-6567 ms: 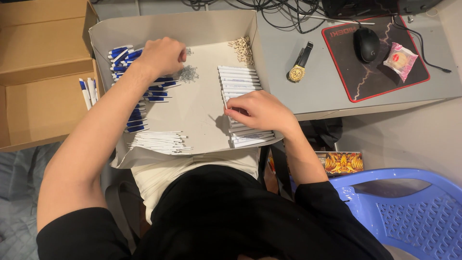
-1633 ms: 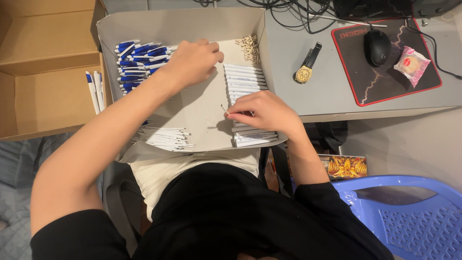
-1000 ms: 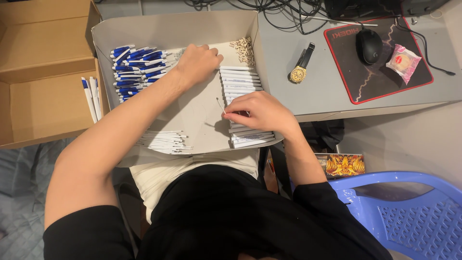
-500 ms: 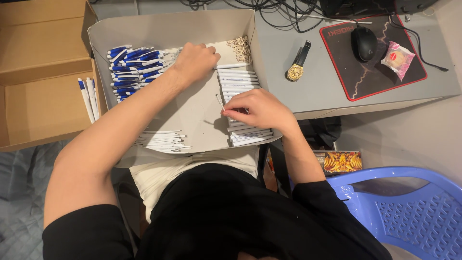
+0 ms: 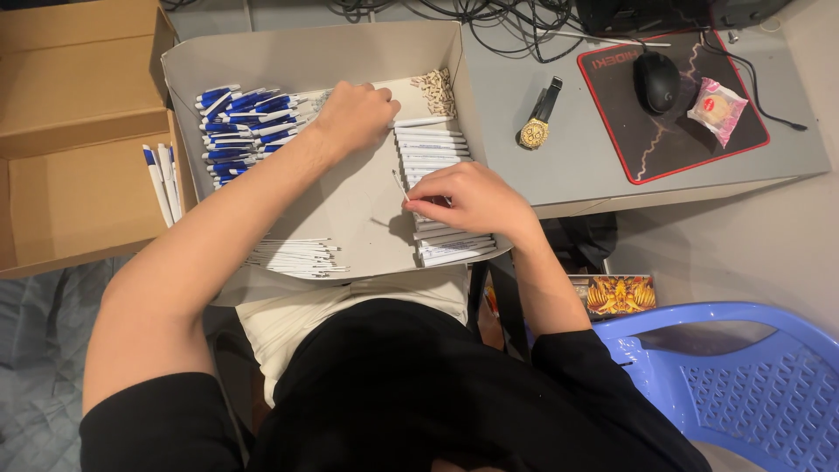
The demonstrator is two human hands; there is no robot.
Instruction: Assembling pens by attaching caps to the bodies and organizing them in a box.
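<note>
Both hands curled: left hand [image 5: 354,114] outstretched, right hand [image 5: 468,197] pinching refill [image 5: 400,185].

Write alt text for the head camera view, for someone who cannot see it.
Seen from above, a person works over a shallow cardboard tray: the left hand reaches toward blue-and-white pens, the right hand pinches a thin refill above a row of white pen barrels. A wristwatch and mouse lie on the desk.

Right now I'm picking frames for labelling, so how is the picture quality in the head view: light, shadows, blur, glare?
Head view: even indoor light, no glare; soft shadows fall under the right hand onto the white pen barrels and beside the left hand in the tray; both hands and the blue-capped pens look sharp; edges bend slightly from the wide lens.
</note>
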